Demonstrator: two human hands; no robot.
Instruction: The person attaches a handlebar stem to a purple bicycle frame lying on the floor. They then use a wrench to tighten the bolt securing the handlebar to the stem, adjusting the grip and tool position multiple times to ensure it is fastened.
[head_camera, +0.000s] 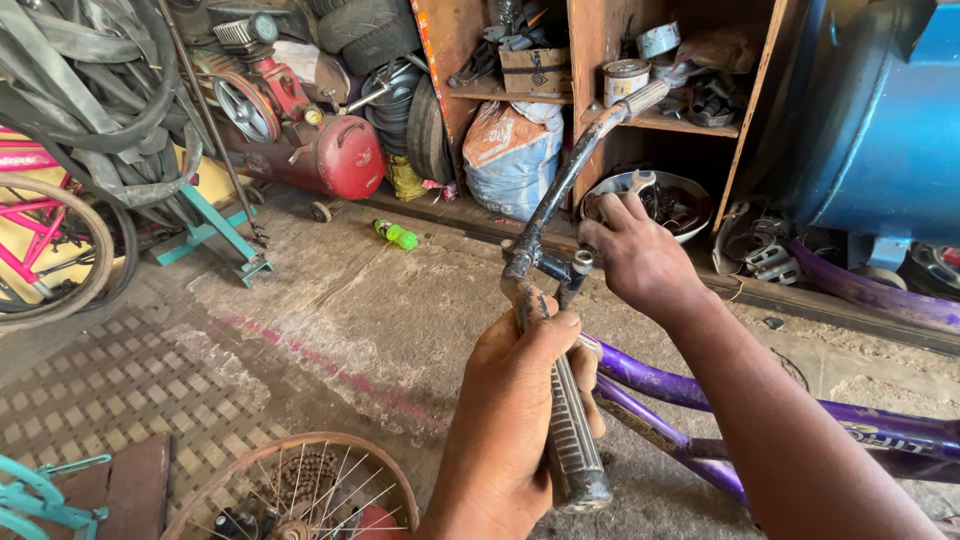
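Left hand (515, 400): closed around the near grip of the handlebar (560, 200), thumb along the top, the ribbed grey grip sticking out below the fist.

Right hand (635, 255): fingers pinched at the bolt (581, 262) on the clamp at the middle of the bar. Whether a tool is in that hand, cannot tell; a small spanner-like shape shows just above the knuckles, but it may lie in the bowl (690, 190) behind.

Handlebar: held up over the purple bike frame (760, 400), far end pointing toward the wooden shelf (690, 125). Stem appears to meet the frame below the left hand; the junction is hidden.

Progress, judged: bar sits in place, clamp bolt being worked by hand, so fixing looks unfinished. A loose spoked wheel (300, 490) lies on the floor, not on the frame.

Surroundings: red air compressor (320, 150), green bottle (397, 234), blue tank (880, 110).
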